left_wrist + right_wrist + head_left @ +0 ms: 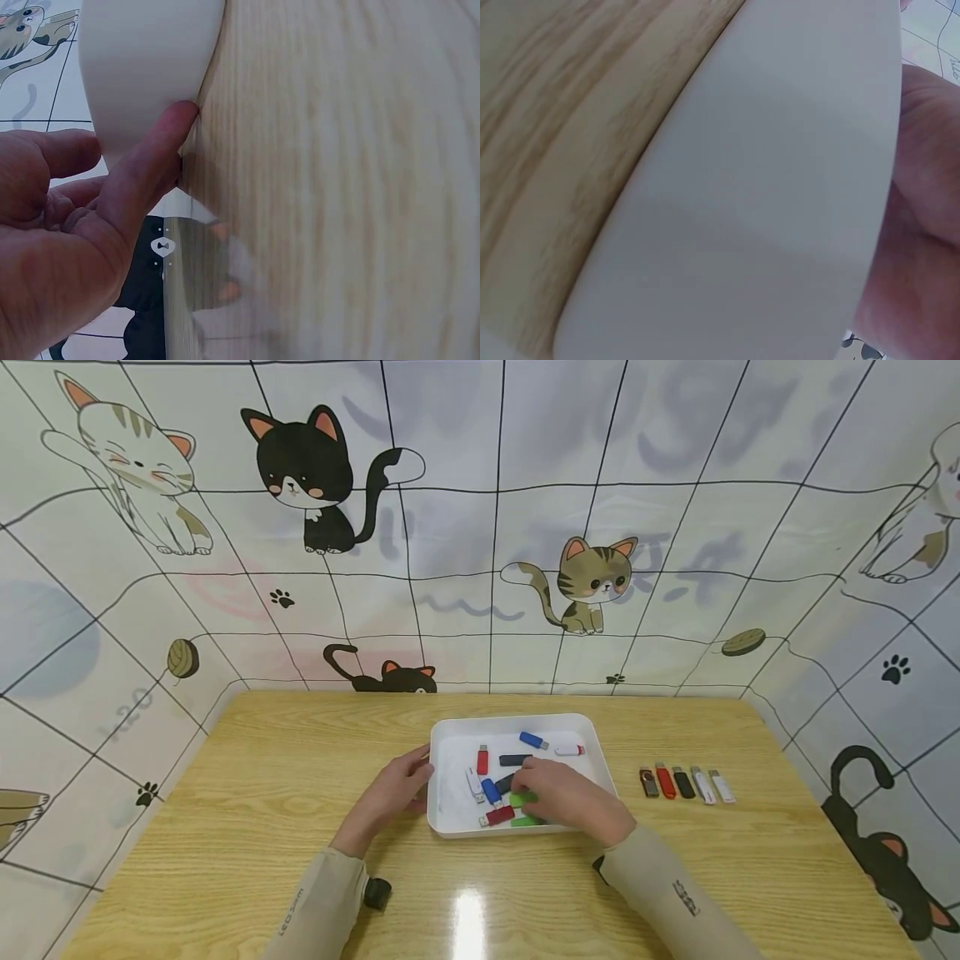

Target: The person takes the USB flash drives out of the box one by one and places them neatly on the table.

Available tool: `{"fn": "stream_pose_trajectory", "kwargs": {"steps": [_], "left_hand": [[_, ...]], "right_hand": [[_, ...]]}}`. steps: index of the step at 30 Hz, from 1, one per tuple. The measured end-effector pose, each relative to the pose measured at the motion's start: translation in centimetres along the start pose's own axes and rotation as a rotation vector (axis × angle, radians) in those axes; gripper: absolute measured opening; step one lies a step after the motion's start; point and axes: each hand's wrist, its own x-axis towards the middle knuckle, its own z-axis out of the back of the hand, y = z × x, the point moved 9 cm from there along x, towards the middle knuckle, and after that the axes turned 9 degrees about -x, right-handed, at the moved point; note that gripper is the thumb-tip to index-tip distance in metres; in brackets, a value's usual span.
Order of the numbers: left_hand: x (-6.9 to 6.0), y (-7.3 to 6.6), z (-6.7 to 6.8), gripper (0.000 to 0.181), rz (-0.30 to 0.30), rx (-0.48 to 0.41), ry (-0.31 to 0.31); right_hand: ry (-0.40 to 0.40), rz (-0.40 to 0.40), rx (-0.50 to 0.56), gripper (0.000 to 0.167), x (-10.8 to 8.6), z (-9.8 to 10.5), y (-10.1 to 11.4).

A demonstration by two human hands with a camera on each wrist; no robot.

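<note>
A white tray (pixel 454 745) on the table holds several USB sticks, among them a red one (pixel 482 760), a blue one (pixel 533 741) and a dark red one (pixel 497 816). My left hand (pixel 392 787) is at the tray's left side, fingertips touching its outer wall (pixel 150 67). Over the tray's right part, my right hand (pixel 566 795) has its fingers around a green USB stick (pixel 522 798), partly hidden by them. Another green stick (pixel 527 821) lies just below. In the right wrist view the tray wall hides the fingertips.
Right of the tray, several USB sticks stand in a row on the wooden table (pixel 300 760), including a red one (pixel 665 781), a black one (pixel 683 782) and a white one (pixel 722 787). A cat-patterned curtain (pixel 450 527) rises behind and at both sides.
</note>
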Motion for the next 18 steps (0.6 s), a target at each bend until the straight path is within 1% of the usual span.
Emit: {"fn": "stream_pose_trajectory", "kwargs": {"steps": [9,18], "left_hand": [[-0.03,-0.08,0.01,0.052,0.005,-0.006,-0.002],[-0.05,0.04,0.03,0.053,0.009,-0.006,-0.005]], "right_hand": [[-0.004,0.014,-0.036,0.010,-0.04,-0.01,0.14],[-0.015,0.017,-0.034,0.010,-0.12,-0.08,0.10]]}}
